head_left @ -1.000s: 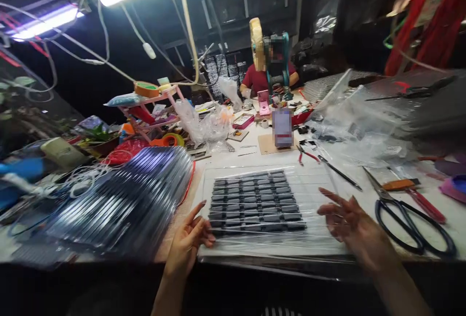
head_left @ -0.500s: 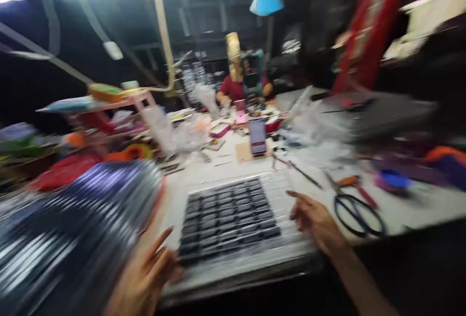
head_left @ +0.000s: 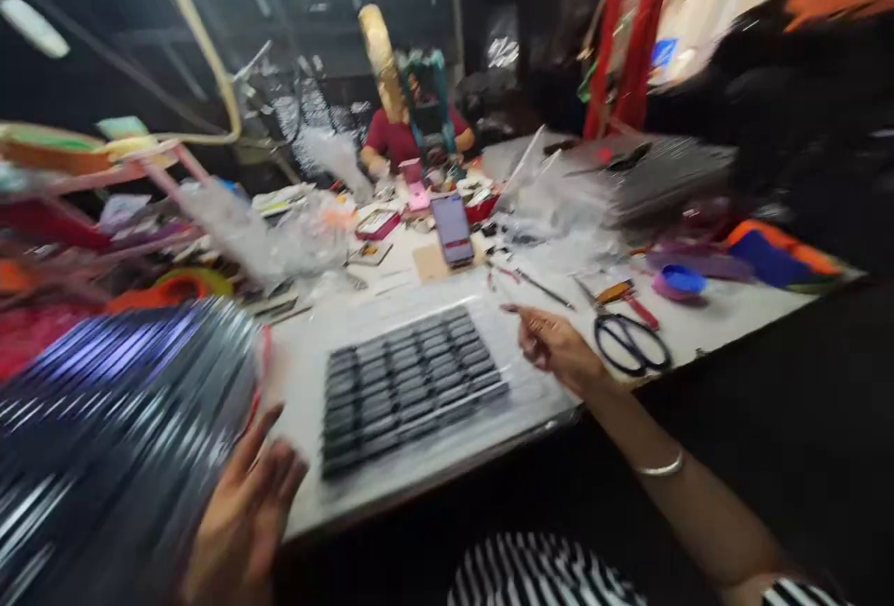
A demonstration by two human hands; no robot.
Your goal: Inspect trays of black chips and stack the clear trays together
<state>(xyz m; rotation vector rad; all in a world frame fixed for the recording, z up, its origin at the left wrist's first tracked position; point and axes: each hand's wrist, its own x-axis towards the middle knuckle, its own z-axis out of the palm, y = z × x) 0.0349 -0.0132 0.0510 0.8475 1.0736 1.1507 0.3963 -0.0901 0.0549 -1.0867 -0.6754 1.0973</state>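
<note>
Both your hands are spread, holding nothing: left hand [head_left: 241, 513] by the tray stack [head_left: 104, 438], right hand [head_left: 555, 350] touching the tray [head_left: 412, 387] at the desk's [head_left: 307, 373] near edge; a careless nudge could tip it off.

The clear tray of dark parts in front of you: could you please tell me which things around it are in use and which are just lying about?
In hand:
left hand, open, beside the big stack of trays
right hand, open, at the clear tray of dark parts

Lying about:
scissors
phone
blue lid
plastic bags

Blurred, edge-cut stack [head_left: 118, 438], perhaps trays
</note>
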